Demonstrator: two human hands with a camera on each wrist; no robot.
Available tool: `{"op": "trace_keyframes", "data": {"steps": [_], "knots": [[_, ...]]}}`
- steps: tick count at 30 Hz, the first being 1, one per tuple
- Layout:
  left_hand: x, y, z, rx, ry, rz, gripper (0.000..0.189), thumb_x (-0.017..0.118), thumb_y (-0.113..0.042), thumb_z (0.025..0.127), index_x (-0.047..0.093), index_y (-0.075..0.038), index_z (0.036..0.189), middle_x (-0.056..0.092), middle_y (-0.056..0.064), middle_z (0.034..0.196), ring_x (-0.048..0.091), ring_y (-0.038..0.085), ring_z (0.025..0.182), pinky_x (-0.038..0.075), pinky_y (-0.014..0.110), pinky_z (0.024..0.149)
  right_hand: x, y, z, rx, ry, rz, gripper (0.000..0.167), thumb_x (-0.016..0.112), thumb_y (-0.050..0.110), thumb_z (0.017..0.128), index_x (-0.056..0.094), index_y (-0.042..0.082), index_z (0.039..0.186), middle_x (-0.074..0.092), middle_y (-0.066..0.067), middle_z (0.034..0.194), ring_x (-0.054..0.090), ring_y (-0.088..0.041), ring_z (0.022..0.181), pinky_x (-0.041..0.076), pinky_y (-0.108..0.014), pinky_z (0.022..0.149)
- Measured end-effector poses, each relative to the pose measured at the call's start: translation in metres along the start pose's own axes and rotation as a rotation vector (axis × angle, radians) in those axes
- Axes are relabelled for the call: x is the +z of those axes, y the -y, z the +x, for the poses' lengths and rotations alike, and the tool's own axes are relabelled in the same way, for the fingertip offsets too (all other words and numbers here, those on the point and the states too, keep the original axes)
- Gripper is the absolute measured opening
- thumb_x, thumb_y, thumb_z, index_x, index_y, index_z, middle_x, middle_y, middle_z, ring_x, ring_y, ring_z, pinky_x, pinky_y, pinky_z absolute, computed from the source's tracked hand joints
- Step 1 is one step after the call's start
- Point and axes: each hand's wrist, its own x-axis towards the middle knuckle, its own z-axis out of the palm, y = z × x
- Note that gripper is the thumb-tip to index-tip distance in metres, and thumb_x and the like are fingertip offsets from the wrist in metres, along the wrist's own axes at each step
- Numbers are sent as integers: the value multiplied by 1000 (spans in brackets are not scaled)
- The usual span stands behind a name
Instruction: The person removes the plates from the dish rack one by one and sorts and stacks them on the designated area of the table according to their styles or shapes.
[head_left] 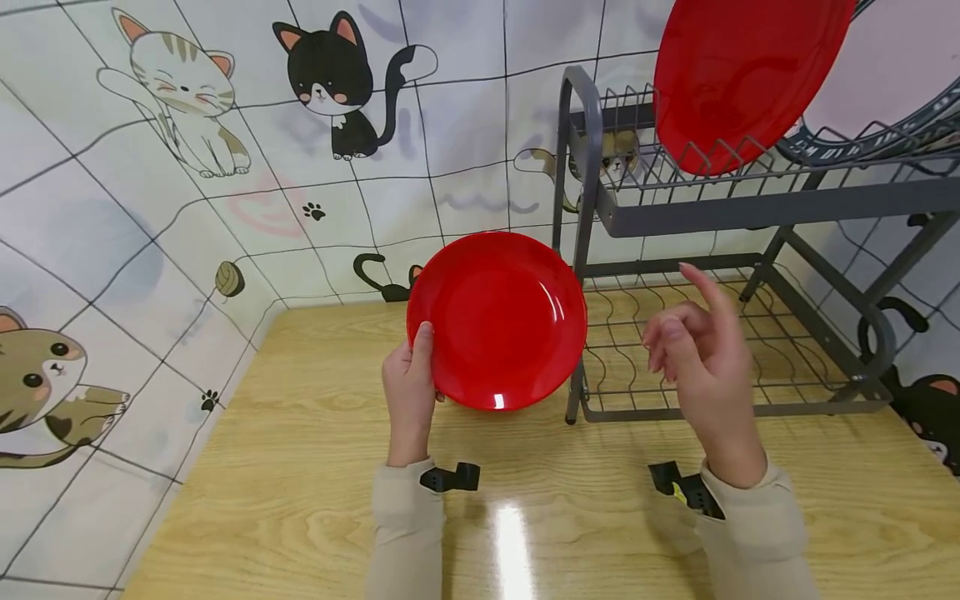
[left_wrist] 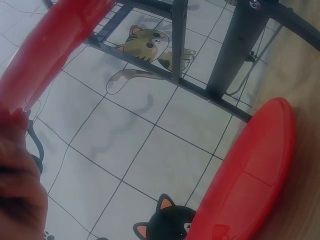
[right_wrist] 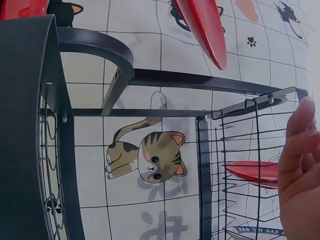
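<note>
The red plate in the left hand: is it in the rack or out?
Out: in the head view, the left hand grips the red plate by its edge, beside the dish rack.

Camera placement: one broad head view, two close wrist views

The head view looks forward and down over the worktop (head_left: 300, 467), taking in the left hand (head_left: 409, 383), right hand (head_left: 708, 367), tiled wall (head_left: 465, 142) and dish rack (head_left: 780, 207). The left wrist view looks from beside the left hand toward the wall, rolled, with the scene's top toward frame left. The right wrist view faces the wall through the rack's frame at close range, rolled the opposite way. All three share the striped cat drawing (right_wrist: 162, 156) behind the rack.
</note>
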Motion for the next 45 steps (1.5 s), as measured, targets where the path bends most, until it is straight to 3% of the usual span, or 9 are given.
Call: {"op": "trace_keyframes", "data": {"steps": [4, 9, 13, 18, 23, 27, 32, 38, 45], "knots": [[2, -7, -3, -16, -40, 4, 40, 47, -34, 92, 60, -2, 73, 59, 9, 61, 47, 19, 40, 40, 21, 38, -3, 0, 1, -19, -29, 76, 49, 43, -8, 88, 27, -5, 134, 56, -12, 75, 48, -14, 52, 36, -22, 43], [4, -6, -3, -33, -69, -2, 40, 47, -34, 92, 59, -1, 73, 58, 8, 59, 46, 16, 39, 39, 20, 38, -7, 1, 4, -26, -28, 91, 50, 43, -10, 86, 28, -5, 134, 55, -13, 75, 48, -15, 53, 39, -19, 45], [5, -1, -2, -47, -83, 4, 39, 47, -35, 92, 60, -2, 75, 57, 7, 58, 46, 14, 39, 40, 20, 39, -12, 2, 8, -39, -45, -2, 48, 44, -8, 85, 33, -4, 132, 56, -10, 76, 49, -13, 54, 40, -17, 48], [6, 2, -3, -79, -94, 20, 38, 46, -36, 92, 63, -4, 81, 59, 8, 62, 46, 10, 40, 40, 20, 40, -21, 1, 16, -50, -76, -255, 45, 46, -1, 87, 38, 0, 131, 57, -7, 80, 50, -11, 55, 40, -17, 48], [7, 8, -3, -110, -102, 22, 38, 47, -37, 91, 62, -4, 82, 61, 9, 66, 48, 12, 41, 42, 20, 41, -28, 7, 28, -31, -122, -315, 43, 46, 2, 88, 39, 3, 131, 58, -8, 82, 51, -12, 55, 40, -17, 46], [8, 24, -1, -143, -98, 31, 40, 47, -39, 91, 60, -4, 79, 60, 9, 64, 50, 13, 41, 44, 23, 41, -32, 15, 41, -30, -167, -294, 43, 46, 3, 88, 39, 5, 130, 58, -10, 81, 51, -14, 56, 40, -17, 47], [10, 54, 5, -158, -114, 39, 44, 47, -49, 87, 60, -8, 79, 60, 8, 65, 50, 17, 40, 45, 28, 41, -39, 22, 60, -44, -191, -427, 43, 45, 8, 89, 38, 11, 131, 60, -6, 79, 54, -11, 59, 43, -17, 53], [11, 71, 4, -168, -148, 62, 48, 45, -55, 85, 59, -10, 78, 56, 8, 62, 50, 26, 42, 46, 33, 41, -45, 26, 83, -92, -246, -520, 43, 44, 9, 87, 40, 13, 130, 60, 3, 78, 55, -7, 68, 44, -17, 66], [13, 86, 2, -257, -149, 50, 45, 46, -54, 85, 60, -11, 79, 56, 9, 62, 49, 34, 45, 42, 25, 38, -49, 31, 104, -192, -323, -677, 38, 44, 14, 88, 44, 14, 126, 57, 18, 83, 54, 0, 76, 44, -17, 80]]}}
